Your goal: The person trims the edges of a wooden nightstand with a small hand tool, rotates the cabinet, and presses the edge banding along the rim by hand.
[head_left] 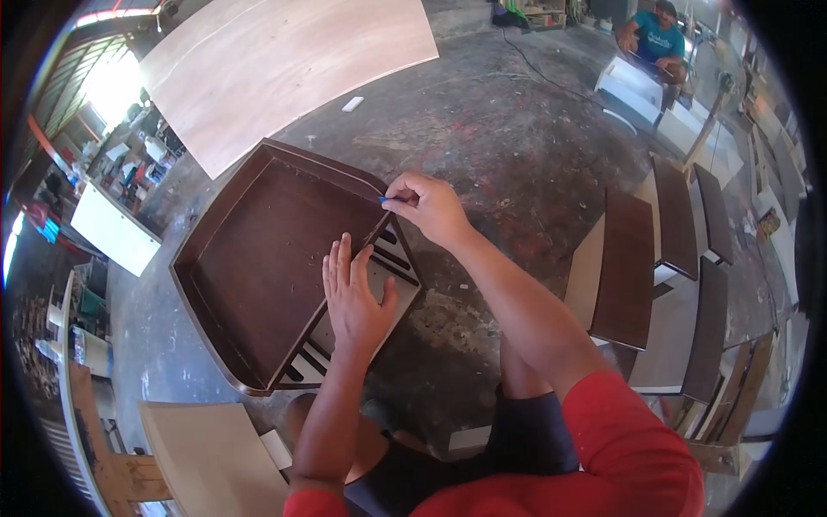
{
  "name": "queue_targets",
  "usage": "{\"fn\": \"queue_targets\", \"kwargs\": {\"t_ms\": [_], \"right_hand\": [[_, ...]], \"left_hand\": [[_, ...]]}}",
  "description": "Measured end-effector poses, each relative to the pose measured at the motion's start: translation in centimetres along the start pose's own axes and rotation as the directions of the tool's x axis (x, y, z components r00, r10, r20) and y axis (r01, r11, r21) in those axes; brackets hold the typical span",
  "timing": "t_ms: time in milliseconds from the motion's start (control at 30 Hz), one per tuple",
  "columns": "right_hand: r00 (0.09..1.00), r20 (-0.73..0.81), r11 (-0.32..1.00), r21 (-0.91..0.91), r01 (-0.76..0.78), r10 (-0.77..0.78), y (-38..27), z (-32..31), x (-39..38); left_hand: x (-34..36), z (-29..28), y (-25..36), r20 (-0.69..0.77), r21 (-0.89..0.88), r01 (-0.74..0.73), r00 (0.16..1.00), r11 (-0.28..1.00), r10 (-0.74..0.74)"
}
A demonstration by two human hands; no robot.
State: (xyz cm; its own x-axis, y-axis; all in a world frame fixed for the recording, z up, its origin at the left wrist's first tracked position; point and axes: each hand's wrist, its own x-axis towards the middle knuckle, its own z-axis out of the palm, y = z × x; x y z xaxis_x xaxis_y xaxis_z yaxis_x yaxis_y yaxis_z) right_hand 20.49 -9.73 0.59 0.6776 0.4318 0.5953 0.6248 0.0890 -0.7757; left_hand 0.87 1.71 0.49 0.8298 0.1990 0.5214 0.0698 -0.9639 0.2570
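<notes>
A dark brown wooden furniture piece (261, 241) with raised rims stands in front of me, with pale boards and dark slots along its right side. My right hand (426, 207) pinches a small blue object (385, 200) at the piece's upper right rim; what the object is, I cannot make out. My left hand (353, 302) lies with fingers stretched out on the piece's right edge, below the right hand.
A large pale board (284, 69) lies beyond. Brown and white drawers (629, 263) stand at my right. A co-worker (650, 47) sits at the back right among white parts. A cable (551, 73) crosses the floor. A beige panel (194, 444) lies lower left.
</notes>
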Motion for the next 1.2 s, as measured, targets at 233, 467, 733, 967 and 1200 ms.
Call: {"fn": "queue_targets", "kwargs": {"t_ms": [233,467,733,967,1200], "right_hand": [[0.999,0.006,0.986,-0.161,-0.039,0.041,-0.9,0.1,-0.3],[0.999,-0.021,0.99,-0.142,0.028,-0.031,-0.1,0.1,-0.5],[1.0,-0.02,0.983,-0.181,-0.022,0.019,-0.9,0.1,-0.4],[0.998,-0.043,0.979,-0.2,0.027,-0.036,-0.5,0.1,-0.2],[0.996,-0.087,0.989,-0.151,0.001,-0.014,-0.9,0.7,0.0]], "left_hand": [[-0.4,-0.4,-0.3,-0.009,-0.041,-0.016,1.0,0.999,0.016],[-0.6,-1.5,0.0,-0.016,-0.068,0.0,1.0,0.998,-0.001],[-1.1,-2.2,-0.3,-0.049,-0.123,-0.003,0.999,0.992,-0.003],[-1.4,-2.7,0.3,-0.057,-0.374,-0.106,0.994,0.921,0.092],[-3.0,0.7,-0.5,0.498,-0.758,0.581,0.809,0.298,-0.312]]}}
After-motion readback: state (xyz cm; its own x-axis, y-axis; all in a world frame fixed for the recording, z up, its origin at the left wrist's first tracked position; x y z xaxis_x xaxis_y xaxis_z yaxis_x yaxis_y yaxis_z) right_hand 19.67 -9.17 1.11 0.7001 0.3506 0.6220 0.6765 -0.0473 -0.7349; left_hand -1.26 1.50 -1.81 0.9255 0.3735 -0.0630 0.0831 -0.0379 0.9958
